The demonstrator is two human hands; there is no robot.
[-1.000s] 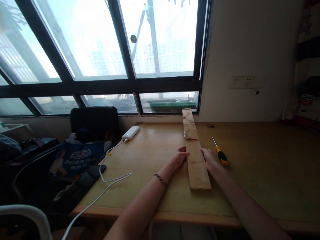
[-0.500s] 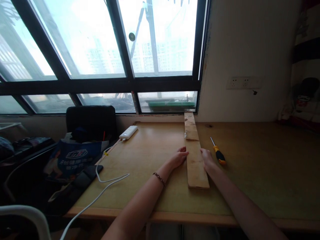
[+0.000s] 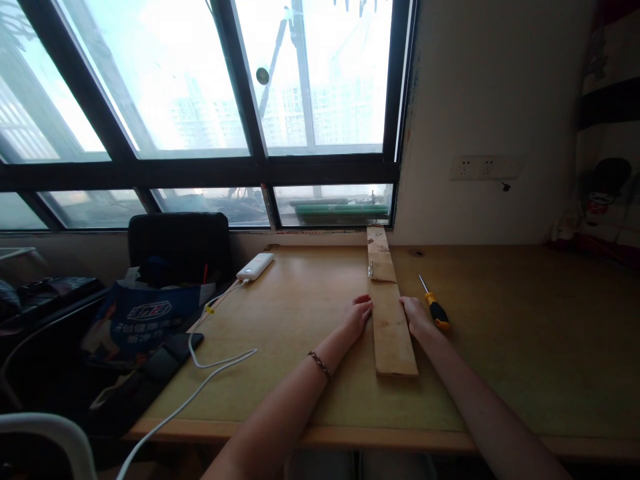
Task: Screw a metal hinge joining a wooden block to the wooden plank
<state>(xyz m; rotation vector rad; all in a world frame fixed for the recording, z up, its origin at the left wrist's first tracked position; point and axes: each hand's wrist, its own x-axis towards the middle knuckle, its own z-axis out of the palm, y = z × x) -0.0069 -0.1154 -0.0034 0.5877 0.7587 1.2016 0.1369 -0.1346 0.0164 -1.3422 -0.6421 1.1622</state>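
Observation:
A long wooden board (image 3: 393, 340) lies on the table, its near end toward me and its far part stretching to the window wall. A shorter piece of wood (image 3: 384, 269) overlaps it farther back, and a small metal part (image 3: 371, 270) shows at the left edge there. My left hand (image 3: 358, 315) grips the board's left edge, fingers bent. On the opposite edge, my right hand (image 3: 415, 315) holds the board, with its thumb side against the wood. The undersides of both grips are hidden. Right of my right hand lies a screwdriver (image 3: 436, 308) with a yellow and black handle.
A white power bank (image 3: 255, 267) sits at the table's left edge, its white cable (image 3: 225, 361) looping toward me. A black chair (image 3: 179, 247) with a blue bag (image 3: 145, 320) stands left of the wooden table (image 3: 525, 347). Behind are a window and a wall socket (image 3: 485, 168).
The view has shifted very slightly. Both hands stay at the board's edges, and the board and screwdriver keep their places on the table.

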